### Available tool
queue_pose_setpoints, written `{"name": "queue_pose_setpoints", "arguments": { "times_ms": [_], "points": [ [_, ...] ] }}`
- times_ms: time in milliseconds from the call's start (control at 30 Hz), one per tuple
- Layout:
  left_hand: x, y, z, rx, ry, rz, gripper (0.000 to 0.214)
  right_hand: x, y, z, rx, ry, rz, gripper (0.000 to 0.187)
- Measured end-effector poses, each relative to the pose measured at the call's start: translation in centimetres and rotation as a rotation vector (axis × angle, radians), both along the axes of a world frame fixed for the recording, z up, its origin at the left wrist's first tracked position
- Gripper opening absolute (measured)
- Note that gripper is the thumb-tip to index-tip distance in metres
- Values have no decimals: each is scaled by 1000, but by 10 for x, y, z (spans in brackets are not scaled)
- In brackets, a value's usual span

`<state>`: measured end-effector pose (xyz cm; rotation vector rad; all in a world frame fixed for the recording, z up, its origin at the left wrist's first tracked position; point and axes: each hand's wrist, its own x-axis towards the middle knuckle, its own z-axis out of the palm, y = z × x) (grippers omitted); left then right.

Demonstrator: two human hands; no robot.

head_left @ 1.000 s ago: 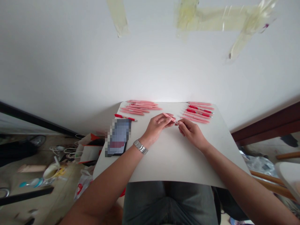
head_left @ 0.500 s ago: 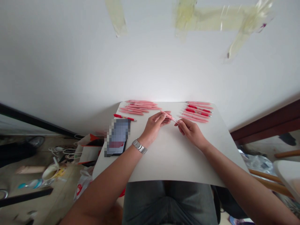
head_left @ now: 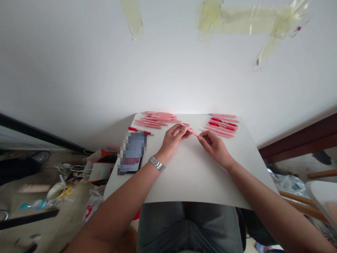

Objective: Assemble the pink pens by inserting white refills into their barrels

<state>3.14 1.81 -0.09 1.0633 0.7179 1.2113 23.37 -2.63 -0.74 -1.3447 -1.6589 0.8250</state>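
A pink pen [head_left: 194, 133] is held slantwise over the table between my two hands. My left hand [head_left: 171, 140], with a metal watch on the wrist, is closed around the pen's upper left part. At the lower right end, the thumb and fingers of my right hand [head_left: 215, 147] pinch the pen. Behind my left hand lies a loose pile of pink pens [head_left: 152, 122]. To the far right, beyond my right hand, more pink pens [head_left: 219, 132] lie in a row with a couple of red pens [head_left: 219, 125] among them.
A single red pen [head_left: 140, 131] lies at the left, above a phone [head_left: 133, 153] with a blurred-out screen. The white table [head_left: 189, 179] stands against a wall bearing yellowed tape [head_left: 244, 23]. Bags [head_left: 97, 200] and a cup [head_left: 56, 191] are on the floor at left.
A clear, thin section showed between my hands before; now pink barrel spans that gap. My right hand has shifted slightly, its fingers on the pen's pink end.
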Motion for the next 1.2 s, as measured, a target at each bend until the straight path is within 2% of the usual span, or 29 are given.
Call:
{"name": "queue_pose_setpoints", "arguments": {
  "times_ms": [167,300,433,567,1200],
  "points": [
    [0,0,-1,-10,-15,13,36,0,1,-2,41,-23,-8,37],
    [0,1,-1,-7,-20,20,35,0,-1,1,-4,0,6,35],
    [-1,2,-1,-2,-30,39,36,1,-3,7,-92,43,73,44],
    [-1,3,-2,9,-32,47,34,2,-3,8,-106,13,76,52],
    [-2,3,-1,18,-30,58,35,2,1,-2,-12,1,11,37]
  ]
}}
